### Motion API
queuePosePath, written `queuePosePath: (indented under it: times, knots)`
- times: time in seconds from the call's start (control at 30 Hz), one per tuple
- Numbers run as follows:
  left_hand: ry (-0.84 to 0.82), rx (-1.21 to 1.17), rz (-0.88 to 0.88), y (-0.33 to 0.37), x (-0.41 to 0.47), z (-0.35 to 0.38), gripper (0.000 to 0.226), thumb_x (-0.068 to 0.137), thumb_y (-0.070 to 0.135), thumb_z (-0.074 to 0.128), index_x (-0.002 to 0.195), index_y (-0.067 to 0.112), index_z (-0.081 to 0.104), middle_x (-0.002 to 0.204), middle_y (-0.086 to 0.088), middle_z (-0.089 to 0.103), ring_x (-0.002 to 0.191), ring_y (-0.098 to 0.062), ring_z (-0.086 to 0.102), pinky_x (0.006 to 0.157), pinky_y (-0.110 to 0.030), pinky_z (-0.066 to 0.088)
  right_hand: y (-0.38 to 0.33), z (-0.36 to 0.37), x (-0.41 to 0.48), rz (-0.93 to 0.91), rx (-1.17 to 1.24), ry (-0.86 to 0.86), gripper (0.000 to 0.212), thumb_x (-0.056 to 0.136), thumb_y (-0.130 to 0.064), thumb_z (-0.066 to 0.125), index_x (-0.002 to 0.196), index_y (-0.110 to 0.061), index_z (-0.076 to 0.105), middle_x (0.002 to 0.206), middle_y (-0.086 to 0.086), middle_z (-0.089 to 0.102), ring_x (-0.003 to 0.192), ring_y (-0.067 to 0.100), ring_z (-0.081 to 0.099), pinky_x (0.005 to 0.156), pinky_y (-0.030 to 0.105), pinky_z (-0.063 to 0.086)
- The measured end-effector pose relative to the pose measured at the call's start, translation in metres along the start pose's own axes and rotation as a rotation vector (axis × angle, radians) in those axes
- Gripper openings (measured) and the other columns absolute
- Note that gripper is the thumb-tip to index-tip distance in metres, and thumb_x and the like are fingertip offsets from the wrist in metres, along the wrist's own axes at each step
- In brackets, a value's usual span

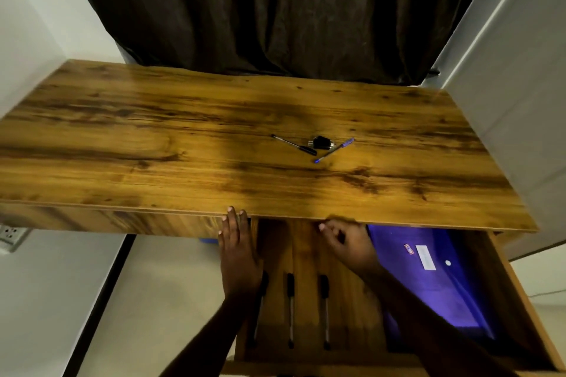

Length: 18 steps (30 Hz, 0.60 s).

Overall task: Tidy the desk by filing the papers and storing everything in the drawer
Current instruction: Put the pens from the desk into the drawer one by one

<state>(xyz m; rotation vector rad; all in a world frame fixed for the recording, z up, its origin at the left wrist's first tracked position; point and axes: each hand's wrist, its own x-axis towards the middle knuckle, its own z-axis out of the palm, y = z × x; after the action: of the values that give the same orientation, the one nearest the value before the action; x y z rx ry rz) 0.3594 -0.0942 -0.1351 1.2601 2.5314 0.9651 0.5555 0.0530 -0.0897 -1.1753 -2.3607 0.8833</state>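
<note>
**Leftover pens are dead ahead of the right hand**

Left hand [237, 251] lies flat, fingers [234, 220] straight, holding nothing. Right hand [346, 242] is loosely curled and looks empty too. Both sit at the front edge of the wood-grain counter [153, 147]. Further back are the slim black pen [294, 145], blue pen [334, 150] and small black clip [321, 142], bunched together, pens lying diagonally. I'd say the right hand's nearer. The open wooden drawer [505, 285] is right below the hands.

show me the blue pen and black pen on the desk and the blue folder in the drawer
blue pen [337, 148]: head view, middle of its barrel
black pen [294, 144]: head view, middle of its barrel
blue folder [444, 291]: head view, bare cover near its middle
</note>
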Motion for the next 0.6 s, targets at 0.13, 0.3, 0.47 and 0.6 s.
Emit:
queuePosePath:
  times: [0.13, 0.3, 0.47, 0.6]
  knots:
    - [0.022, 0.017, 0.018, -0.002, 0.001, 0.001, 0.086, 0.080, -0.009, 0.054, 0.155, 0.008, 0.015, 0.164, -0.012, 0.001, 0.152, -0.029, -0.002, 0.121, -0.044, 0.007, -0.033, -0.013, 0.076, -0.125, -0.110, 0.041, 0.016, 0.096, -0.038, 0.053, 0.086, -0.032, 0.064, 0.066, -0.012, 0.059, 0.059, -0.002, 0.055, 0.057, 0.020, 0.040]
    - [0.063, -0.029, 0.016, -0.001, -0.002, 0.002, 0.092, 0.078, -0.013, 0.054, 0.156, 0.013, 0.013, 0.165, -0.007, 0.001, 0.152, -0.024, -0.004, 0.122, -0.042, 0.011, -0.057, -0.016, 0.177, -0.132, -0.499, 0.063, 0.025, 0.091, -0.027, 0.055, 0.113, -0.021, 0.066, 0.113, 0.004, 0.058, 0.107, 0.025, 0.055, 0.086, 0.039, 0.052]
    - [0.070, -0.038, 0.027, 0.000, -0.003, 0.002, 0.094, 0.076, -0.015, 0.057, 0.156, 0.011, 0.015, 0.165, -0.007, 0.003, 0.152, -0.026, 0.003, 0.123, -0.041, 0.011, -0.051, -0.002, 0.224, -0.064, -0.888, -0.085, 0.034, 0.090, -0.022, 0.053, 0.122, -0.023, 0.062, 0.124, 0.007, 0.044, 0.113, 0.029, 0.043, 0.091, 0.041, 0.044]
    - [0.081, -0.049, 0.041, 0.002, -0.004, 0.002, 0.095, 0.074, -0.015, 0.059, 0.155, 0.010, 0.016, 0.165, -0.007, 0.003, 0.152, -0.027, 0.003, 0.122, -0.041, 0.010, -0.047, 0.005, 0.223, -0.059, -0.825, -0.013, 0.032, 0.090, -0.023, 0.054, 0.122, -0.020, 0.061, 0.121, 0.007, 0.050, 0.112, 0.028, 0.045, 0.093, 0.040, 0.043]
